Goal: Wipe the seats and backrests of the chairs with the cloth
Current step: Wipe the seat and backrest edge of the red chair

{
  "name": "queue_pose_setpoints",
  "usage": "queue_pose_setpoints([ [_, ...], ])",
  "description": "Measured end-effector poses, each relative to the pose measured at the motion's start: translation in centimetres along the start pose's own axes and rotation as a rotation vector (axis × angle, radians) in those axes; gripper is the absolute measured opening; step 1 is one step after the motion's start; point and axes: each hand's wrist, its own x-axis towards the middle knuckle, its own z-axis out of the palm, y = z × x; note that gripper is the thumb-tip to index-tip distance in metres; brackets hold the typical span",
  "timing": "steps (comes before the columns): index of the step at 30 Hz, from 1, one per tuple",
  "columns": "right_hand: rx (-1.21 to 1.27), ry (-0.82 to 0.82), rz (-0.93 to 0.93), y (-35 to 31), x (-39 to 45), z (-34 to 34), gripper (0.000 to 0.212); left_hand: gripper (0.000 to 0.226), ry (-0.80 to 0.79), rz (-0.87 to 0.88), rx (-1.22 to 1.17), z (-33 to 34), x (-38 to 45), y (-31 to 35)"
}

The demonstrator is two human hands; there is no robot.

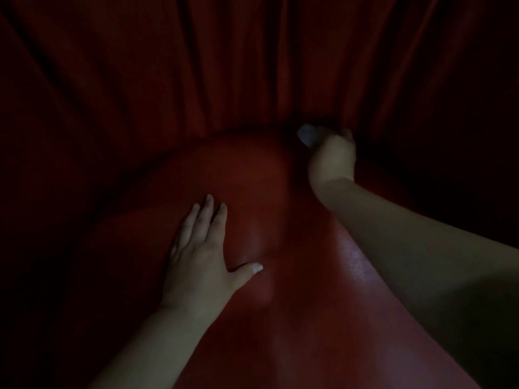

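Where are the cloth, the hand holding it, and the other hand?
cloth [306,135]: head view, pale bunched end showing.
right hand [332,157]: head view, back of hand.
left hand [200,255]: head view, back of hand.

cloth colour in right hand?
Pale grey-white, as far as the dim light shows; the cloth is bunched in the right hand. Head view.

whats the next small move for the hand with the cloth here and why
Probably drag the right hand and its bunched pale cloth back toward the body across the red seat. The cloth sits at the far edge where the seat meets the pleated red backrest, while the left hand lies flat on the seat, seemingly bracing.
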Motion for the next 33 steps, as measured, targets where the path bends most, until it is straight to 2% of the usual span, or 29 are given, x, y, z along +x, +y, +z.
queue_pose_setpoints([
  [2, -0.002, 0.110, 0.133, -0.7, 0.3, 0.5, 0.028, 0.115, 0.007, -0.004, -0.007, 0.1, 0.0, 0.1],
  [3, 0.022, 0.125, 0.116, -1.7, 0.2, 1.2, 0.026, 0.115, 0.012, -0.008, -0.008, 0.2, 0.0, 0.2],
  [7, 0.109, -0.066, -0.150, -4.7, -0.5, 2.7, 0.026, 0.115, 0.036, -0.019, -0.009, 0.7, 0.1, 0.3],
  [9, 0.161, -0.166, -0.209, -4.1, -0.6, 1.4, 0.031, 0.115, 0.041, -0.013, 0.008, 0.8, 0.1, 0.4],
  [12, 0.162, -0.197, -0.304, -2.7, -2.6, -0.7, 0.030, 0.114, 0.056, -0.012, 0.018, 0.8, 0.0, 0.7],
  [15, 0.249, -0.269, -0.483, -1.9, -7.1, -1.6, 0.034, 0.113, 0.049, -0.026, 0.029, 0.6, 0.0, 1.1],
  [17, 0.169, -0.240, -0.532, -0.3, -8.8, -2.2, 0.035, 0.110, 0.043, -0.030, 0.034, 0.5, -0.2, 1.4],
  [20, 0.044, -0.058, -0.399, 2.5, -9.3, -3.8, 0.016, 0.105, 0.005, 0.009, 0.045, 0.7, -1.0, 2.3],
  [21, 0.099, 0.021, -0.348, 3.3, -9.9, -4.5, 0.009, 0.104, -0.013, 0.028, 0.056, 0.9, -1.3, 2.7],
  [22, 0.170, 0.051, -0.215, 4.0, -10.5, -5.2, 0.020, 0.103, -0.028, 0.045, 0.064, 1.2, -1.6, 3.2],
  [23, 0.194, 0.041, -0.224, 5.1, -11.7, -5.1, 0.024, 0.102, -0.040, 0.061, 0.068, 1.4, -1.9, 3.8],
  [25, 0.069, -0.060, -0.326, 6.7, -14.9, -5.8, 0.006, 0.101, -0.060, 0.089, 0.074, 1.9, -2.4, 5.0],
  [28, 0.022, -0.005, -0.383, 8.2, -16.6, -6.6, 0.027, 0.100, -0.085, 0.138, 0.082, 2.6, -3.2, 6.5],
  [31, 0.090, 0.106, -0.316, 7.4, -13.3, -7.6, 0.027, 0.099, -0.095, 0.176, 0.099, 3.4, -3.5, 7.4],
  [33, 0.118, 0.072, -0.224, 8.1, -10.2, -7.2, 0.028, 0.099, -0.098, 0.194, 0.107, 3.8, -3.3, 7.9],
])
